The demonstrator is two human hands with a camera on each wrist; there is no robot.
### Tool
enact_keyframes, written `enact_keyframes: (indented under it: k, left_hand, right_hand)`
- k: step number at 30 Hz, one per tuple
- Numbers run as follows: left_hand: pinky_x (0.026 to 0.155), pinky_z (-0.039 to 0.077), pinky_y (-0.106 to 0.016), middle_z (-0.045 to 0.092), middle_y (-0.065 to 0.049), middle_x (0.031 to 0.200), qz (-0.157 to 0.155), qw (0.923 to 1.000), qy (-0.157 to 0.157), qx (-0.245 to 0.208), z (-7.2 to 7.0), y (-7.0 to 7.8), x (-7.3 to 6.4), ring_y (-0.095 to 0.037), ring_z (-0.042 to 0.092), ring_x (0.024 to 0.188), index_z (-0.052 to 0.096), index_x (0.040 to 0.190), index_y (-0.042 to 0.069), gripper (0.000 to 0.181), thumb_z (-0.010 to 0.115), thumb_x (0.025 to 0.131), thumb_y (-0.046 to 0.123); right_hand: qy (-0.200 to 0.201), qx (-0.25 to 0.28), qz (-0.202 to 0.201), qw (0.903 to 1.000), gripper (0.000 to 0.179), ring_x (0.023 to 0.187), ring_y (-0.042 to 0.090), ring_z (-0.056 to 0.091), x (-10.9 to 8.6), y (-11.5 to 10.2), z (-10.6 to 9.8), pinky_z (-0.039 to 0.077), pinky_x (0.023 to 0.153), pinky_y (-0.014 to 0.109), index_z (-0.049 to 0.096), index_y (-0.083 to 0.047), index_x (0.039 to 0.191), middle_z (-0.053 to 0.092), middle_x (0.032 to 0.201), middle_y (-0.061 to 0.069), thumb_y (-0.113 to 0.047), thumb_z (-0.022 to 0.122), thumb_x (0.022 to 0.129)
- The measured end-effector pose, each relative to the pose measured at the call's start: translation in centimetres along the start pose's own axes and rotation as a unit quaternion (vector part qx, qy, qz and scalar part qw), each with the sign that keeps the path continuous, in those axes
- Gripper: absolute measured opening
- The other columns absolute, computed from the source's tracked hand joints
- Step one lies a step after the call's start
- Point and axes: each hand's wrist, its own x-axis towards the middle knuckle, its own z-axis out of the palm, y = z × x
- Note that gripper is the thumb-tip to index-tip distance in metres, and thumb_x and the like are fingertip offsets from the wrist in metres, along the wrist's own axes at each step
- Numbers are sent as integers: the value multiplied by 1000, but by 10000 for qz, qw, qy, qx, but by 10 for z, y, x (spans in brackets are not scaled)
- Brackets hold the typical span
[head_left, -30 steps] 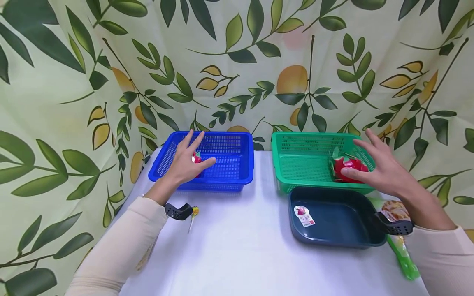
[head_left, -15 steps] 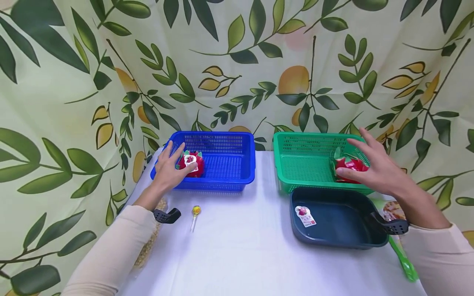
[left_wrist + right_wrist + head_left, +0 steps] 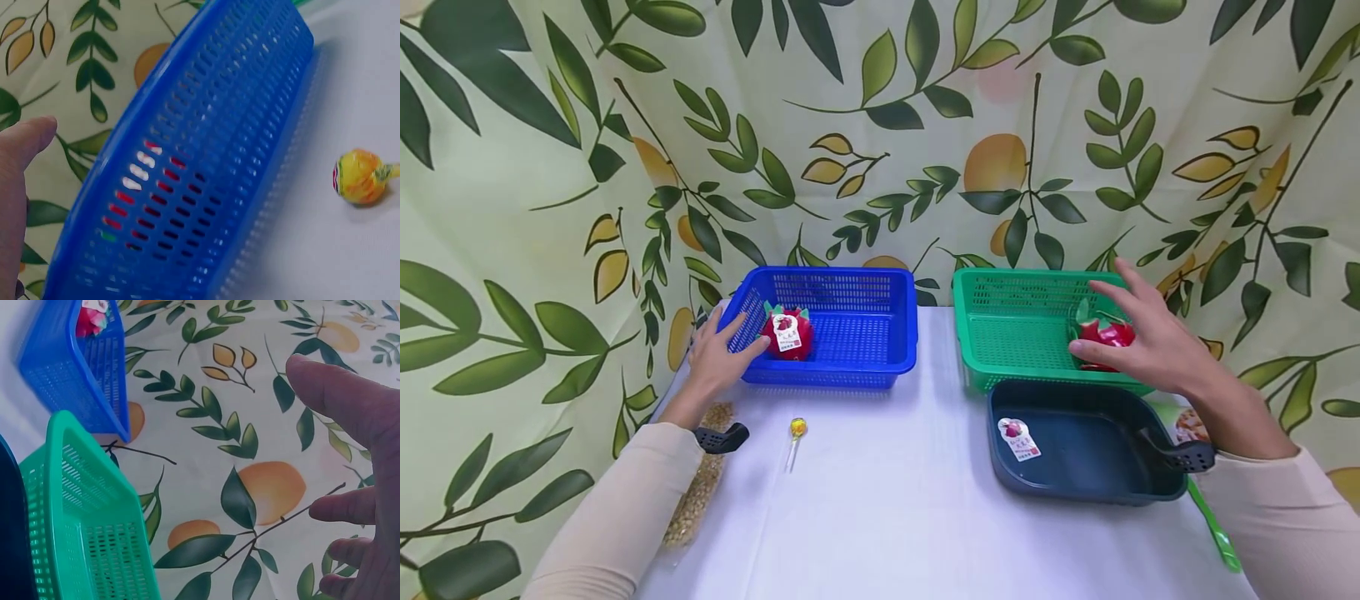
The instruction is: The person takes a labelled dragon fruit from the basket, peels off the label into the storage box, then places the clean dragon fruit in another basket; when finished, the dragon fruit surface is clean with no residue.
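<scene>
My left hand (image 3: 718, 358) hovers at the left end of the blue basket (image 3: 857, 329), fingers spread and holding nothing. Just right of its thumb, a red dragon fruit (image 3: 787, 333) with green tips and a white label sits inside that basket. Its red and white show through the side holes in the left wrist view. Over the right end of the green basket (image 3: 1011, 325) is my right hand (image 3: 1157, 346), spread with a wide gap between thumb and fingers. A second red dragon fruit (image 3: 1105, 333) lies there, partly hidden by this hand in the head view.
A dark blue tray (image 3: 1090, 437) with a dragon fruit sticker stands before the green basket. A yellow lollipop (image 3: 797, 428) and a clear bag of pale grains (image 3: 696, 500) lie front left. A green-handled thing (image 3: 1219, 529) lies beyond the tray, partly covered. Leaf-patterned cloth hangs behind.
My left hand has moved left and slightly down, away from the dragon fruit, uncovering it and the bag of grains. My right hand has shifted a little left over the green basket.
</scene>
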Motion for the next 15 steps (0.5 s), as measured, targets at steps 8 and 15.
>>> enact_keyframes:
  k: [8, 15]
  left_hand:
    - [102, 7, -73, 1, -14, 160, -552, 9980, -260, -139, 2, -21, 0, -47, -3, 141, 31, 150, 6, 83, 56, 90, 58]
    - [104, 10, -70, 3, -16, 160, -575, 9977, -340, -128, 6, -34, 3, -47, 1, 141, 30, 149, -1, 87, 56, 90, 57]
  right_hand:
    - [-149, 56, -108, 9998, 86, 141, 45, -5, 6, -3, 5, 2, 95, 79, 32, -1, 149, -4, 160, 11, -31, 76, 82]
    - [-176, 54, -257, 9995, 84, 141, 46, -2, 12, -9, 10, 4, 96, 79, 33, 0, 148, -3, 160, 13, -32, 76, 83]
